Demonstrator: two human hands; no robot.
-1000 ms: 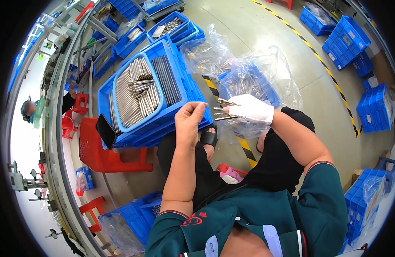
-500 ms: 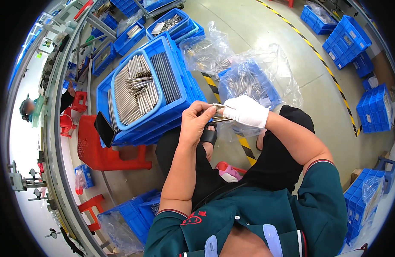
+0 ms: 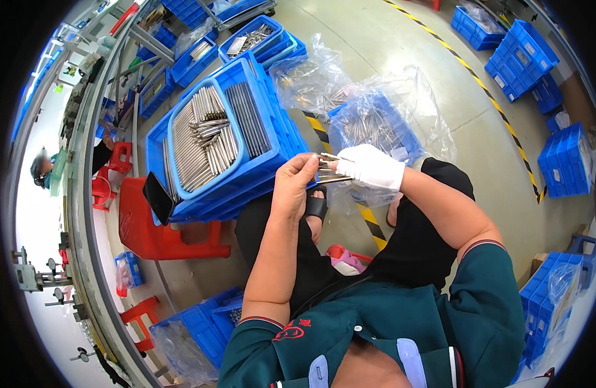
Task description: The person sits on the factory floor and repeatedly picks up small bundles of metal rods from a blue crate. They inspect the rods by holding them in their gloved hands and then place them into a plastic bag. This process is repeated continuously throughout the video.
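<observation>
The right hand (image 3: 370, 167), in a white glove, holds a small bunch of metal rods (image 3: 335, 178), and its fingers are closed around them. These rods are in the air above the lap, with their ends pointing to the left. One second ago, the bare left hand (image 3: 292, 187) was apart from the rods; now it is at their ends, with thumb and forefinger brought near to each other. Compared with half a second ago, more of the rods is visible between the two hands. Whether the left fingertips pinch a rod or only touch it, I cannot tell, and its other fingers are partly hidden. To the left, the light-blue tray (image 3: 246, 155) stays in the same place on the stacked blue crates (image 3: 290, 143), and it carries many similar rods in rows. The dark rods (image 3: 247, 116) beside it also remain as before. Beyond the right hand, the blue bin (image 3: 406, 134), with loose rods under clear plastic (image 3: 433, 119), has not changed its position.
</observation>
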